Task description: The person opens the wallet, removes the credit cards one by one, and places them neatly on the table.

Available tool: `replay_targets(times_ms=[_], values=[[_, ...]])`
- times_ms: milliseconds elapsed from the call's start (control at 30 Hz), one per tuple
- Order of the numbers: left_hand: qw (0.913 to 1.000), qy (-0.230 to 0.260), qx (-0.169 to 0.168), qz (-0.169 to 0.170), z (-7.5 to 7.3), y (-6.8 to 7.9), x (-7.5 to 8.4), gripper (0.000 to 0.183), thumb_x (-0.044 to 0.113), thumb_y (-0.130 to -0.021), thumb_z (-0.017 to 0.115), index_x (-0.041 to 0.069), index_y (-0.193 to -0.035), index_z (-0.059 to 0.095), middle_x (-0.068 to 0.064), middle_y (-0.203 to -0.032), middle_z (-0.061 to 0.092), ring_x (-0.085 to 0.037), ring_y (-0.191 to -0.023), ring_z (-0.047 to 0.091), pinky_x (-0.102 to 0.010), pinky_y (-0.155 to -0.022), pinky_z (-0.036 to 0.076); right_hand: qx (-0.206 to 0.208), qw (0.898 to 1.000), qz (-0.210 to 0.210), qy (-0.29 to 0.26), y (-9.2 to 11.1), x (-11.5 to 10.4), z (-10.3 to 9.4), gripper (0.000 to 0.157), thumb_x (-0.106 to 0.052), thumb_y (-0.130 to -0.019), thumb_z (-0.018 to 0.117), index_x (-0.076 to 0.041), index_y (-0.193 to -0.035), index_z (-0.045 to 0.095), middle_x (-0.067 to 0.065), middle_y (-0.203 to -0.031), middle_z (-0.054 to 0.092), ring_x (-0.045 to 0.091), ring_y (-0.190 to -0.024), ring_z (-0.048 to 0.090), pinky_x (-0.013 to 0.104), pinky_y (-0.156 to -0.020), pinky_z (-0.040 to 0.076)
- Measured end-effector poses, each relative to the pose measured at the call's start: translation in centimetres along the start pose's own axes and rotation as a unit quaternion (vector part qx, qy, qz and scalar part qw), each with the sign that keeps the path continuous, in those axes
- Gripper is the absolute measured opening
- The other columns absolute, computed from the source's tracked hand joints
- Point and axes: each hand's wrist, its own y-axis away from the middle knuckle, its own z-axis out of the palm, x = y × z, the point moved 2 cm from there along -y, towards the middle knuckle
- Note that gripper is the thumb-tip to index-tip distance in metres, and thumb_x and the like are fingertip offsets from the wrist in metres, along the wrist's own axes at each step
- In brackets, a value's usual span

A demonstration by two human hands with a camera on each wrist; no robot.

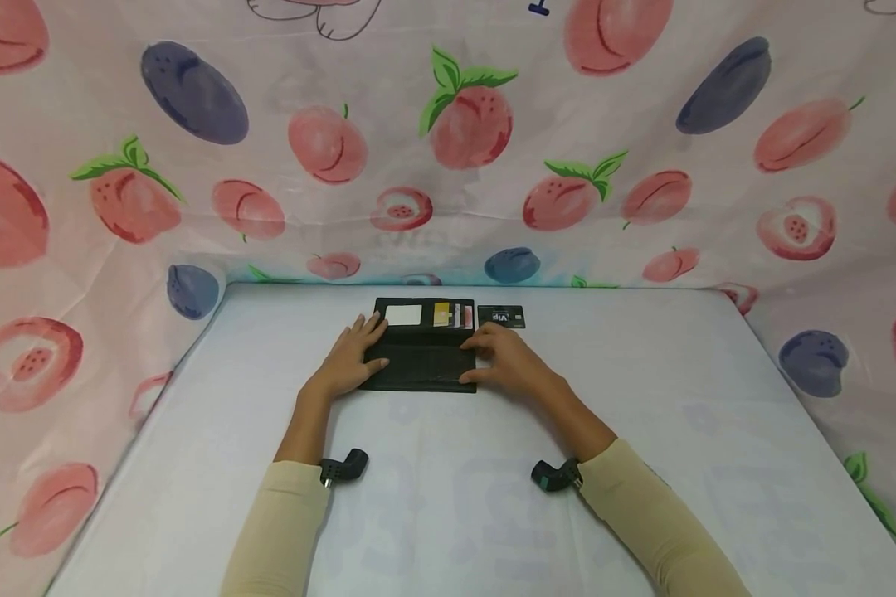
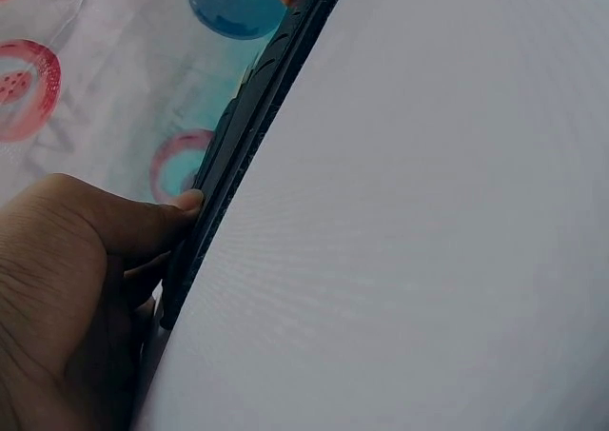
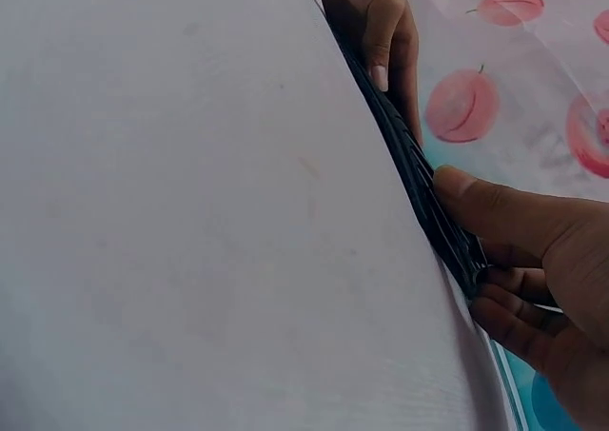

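An unfolded black wallet (image 1: pixel 420 365) lies on the white table, with cards in its upper half. My left hand (image 1: pixel 349 358) rests on its left side, fingers spread along the upper edge and thumb lower down; in the left wrist view that thumb (image 2: pixel 188 201) presses on the wallet. At the right edge, my right hand (image 1: pixel 513 358) holds the wallet between thumb and curled fingers. The right wrist view shows this thumb (image 3: pixel 457 182) on top and the fingers at the edge. A black VIP card (image 1: pixel 502 316) lies just right of the wallet, behind my right hand.
A fruit-print cloth (image 1: pixel 448 199) hangs behind and beside the white table (image 1: pixel 433 497). Inside the wallet sit a white panel (image 1: pixel 404 315) and several cards, a yellow one (image 1: pixel 441 314) among them. Each wrist wears a small black camera (image 1: pixel 346 467).
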Motion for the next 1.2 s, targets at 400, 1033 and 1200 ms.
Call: replay_targets(times_ms=[400, 1033, 1200], values=[[1.0, -0.002, -0.002, -0.005, 0.0, 0.0, -0.1, 0.074, 0.02, -0.102, 0.065, 0.0, -0.164, 0.03, -0.018, -0.174, 0.015, -0.039, -0.16, 0.003, -0.05, -0.129, -0.001, 0.0, 1.0, -0.017, -0.001, 0.1, 0.4, -0.7, 0.052, -0.03, -0.084, 0.092, -0.006, -0.128, 0.074, 0.003, -0.115, 0.062, 0.018, -0.096, 0.058, 0.035, -0.082, 0.054], [1.0, 0.0, -0.002, 0.0, -0.1, 0.0, 0.2, 0.074, 0.02, -0.102, 0.065, 0.0, -0.164, 0.03, -0.019, -0.173, 0.016, -0.041, -0.16, 0.004, -0.051, -0.129, 0.0, -0.023, 0.999, 0.01, 0.02, 0.3, 1.0, -1.6, 0.054, -0.034, -0.084, 0.092, -0.01, -0.13, 0.074, 0.005, -0.124, 0.063, 0.023, -0.106, 0.058, 0.042, -0.085, 0.053], [1.0, -0.006, -0.002, 0.001, 0.0, -0.1, -0.1, 0.073, 0.021, -0.103, 0.064, -0.001, -0.164, 0.03, -0.019, -0.173, 0.016, -0.041, -0.16, 0.005, -0.051, -0.129, 0.0, -0.026, 1.0, 0.01, 0.012, 0.4, 1.2, -2.2, 0.055, -0.031, -0.084, 0.092, -0.01, -0.131, 0.074, 0.006, -0.124, 0.063, 0.024, -0.109, 0.057, 0.044, -0.088, 0.052]])
